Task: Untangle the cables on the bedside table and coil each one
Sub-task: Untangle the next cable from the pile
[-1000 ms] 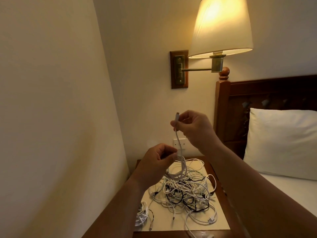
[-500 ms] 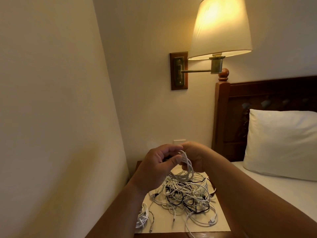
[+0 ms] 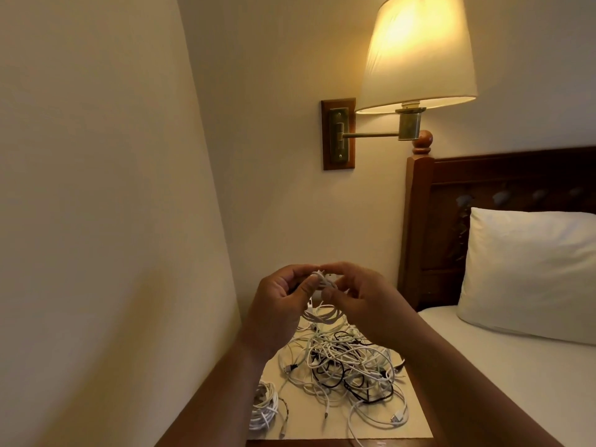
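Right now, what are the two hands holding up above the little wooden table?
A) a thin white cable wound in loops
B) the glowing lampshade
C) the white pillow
A: the left hand and right hand both pinch the thin white looped cable above the tangled cable pile.

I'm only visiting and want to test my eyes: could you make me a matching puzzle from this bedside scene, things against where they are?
Things: 1 held cable; 2 cable tangle; 3 coiled cable; 4 lamp.
Places: a on the wall, lit; b pinched between left hand and right hand; c bedside table, front left; d middle of that table.
Pairs: 1-b, 2-d, 3-c, 4-a.
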